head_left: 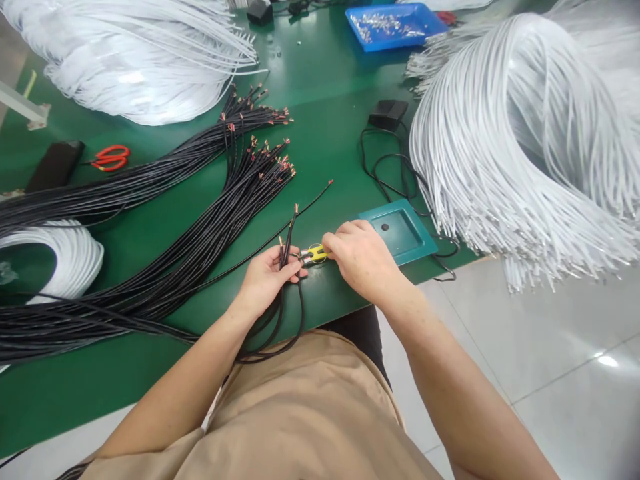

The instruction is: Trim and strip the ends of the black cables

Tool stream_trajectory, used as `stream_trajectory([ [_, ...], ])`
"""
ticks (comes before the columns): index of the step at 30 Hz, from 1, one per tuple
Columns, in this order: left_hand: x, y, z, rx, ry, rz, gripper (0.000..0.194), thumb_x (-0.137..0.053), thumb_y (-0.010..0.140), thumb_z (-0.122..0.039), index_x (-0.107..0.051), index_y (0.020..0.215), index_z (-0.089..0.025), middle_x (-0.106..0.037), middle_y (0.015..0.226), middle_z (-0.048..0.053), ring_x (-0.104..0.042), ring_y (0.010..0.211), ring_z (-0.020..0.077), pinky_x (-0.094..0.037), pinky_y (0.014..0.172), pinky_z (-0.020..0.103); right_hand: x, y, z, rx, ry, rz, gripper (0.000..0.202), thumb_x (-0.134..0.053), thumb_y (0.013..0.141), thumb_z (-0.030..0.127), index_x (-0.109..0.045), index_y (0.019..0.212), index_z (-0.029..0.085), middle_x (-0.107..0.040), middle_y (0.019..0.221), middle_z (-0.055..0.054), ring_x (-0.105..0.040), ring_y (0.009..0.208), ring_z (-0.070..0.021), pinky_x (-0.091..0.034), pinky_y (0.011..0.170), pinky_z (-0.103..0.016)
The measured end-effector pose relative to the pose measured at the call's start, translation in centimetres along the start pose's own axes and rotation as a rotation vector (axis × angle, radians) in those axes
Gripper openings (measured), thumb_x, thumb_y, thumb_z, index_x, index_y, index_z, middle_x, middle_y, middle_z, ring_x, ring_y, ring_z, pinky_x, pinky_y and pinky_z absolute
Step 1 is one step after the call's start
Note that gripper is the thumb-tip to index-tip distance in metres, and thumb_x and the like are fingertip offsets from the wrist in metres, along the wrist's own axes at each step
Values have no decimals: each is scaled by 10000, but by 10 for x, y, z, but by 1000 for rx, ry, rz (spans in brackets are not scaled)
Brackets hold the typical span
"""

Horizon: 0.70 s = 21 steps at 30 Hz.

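Observation:
Near the table's front edge, my left hand (274, 273) pinches several black cables (289, 230). Their stripped ends, with reddish and copper-coloured cores, stick up above the fingers, and the lengths below loop down toward my lap. My right hand (361, 257) is closed around a pair of small yellow-handled snips (316, 253). The snips' metal jaws point left and meet the fingertips of my left hand; whether they close on a wire I cannot make out. Left of my hands lies a large bundle of black cables (200, 247), its stripped ends fanned toward the back.
White cable bundles (500, 133) fill the right side, with another pile (145, 60) at the back left. A teal tray (427, 248) sits beside my right hand. Behind are a black box with a cord (388, 114), a blue tray of small metal parts (370, 45) and red-handled scissors (111, 159).

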<state>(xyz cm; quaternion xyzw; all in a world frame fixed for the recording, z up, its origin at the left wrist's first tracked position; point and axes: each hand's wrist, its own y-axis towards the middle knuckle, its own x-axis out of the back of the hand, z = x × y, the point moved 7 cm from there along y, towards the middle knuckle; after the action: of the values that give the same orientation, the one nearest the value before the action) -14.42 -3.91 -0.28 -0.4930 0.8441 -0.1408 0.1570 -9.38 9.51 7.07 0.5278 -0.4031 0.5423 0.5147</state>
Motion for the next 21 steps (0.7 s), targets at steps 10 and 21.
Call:
stream_trajectory([
  [10, -1, 2, 6, 9, 72, -31, 310, -752, 668, -209, -642, 947, -129, -649, 748, -3, -698, 645, 144, -527, 567, 232, 2, -2, 1, 12, 7, 20, 159, -459, 896, 106, -612, 883, 149, -694, 797, -69, -587, 877, -219, -387, 843, -340],
  [21, 4, 1, 8, 26, 47, -11, 326, -761, 673, -230, -636, 948, -107, -657, 751, 7, -708, 670, 144, -539, 576, 208, 4, -19, -40, -409, -137, -191, 414, -410, 954, 273, -467, 1343, 143, -402, 1470, -181, -278, 1397, -336, -158, 1104, -602],
])
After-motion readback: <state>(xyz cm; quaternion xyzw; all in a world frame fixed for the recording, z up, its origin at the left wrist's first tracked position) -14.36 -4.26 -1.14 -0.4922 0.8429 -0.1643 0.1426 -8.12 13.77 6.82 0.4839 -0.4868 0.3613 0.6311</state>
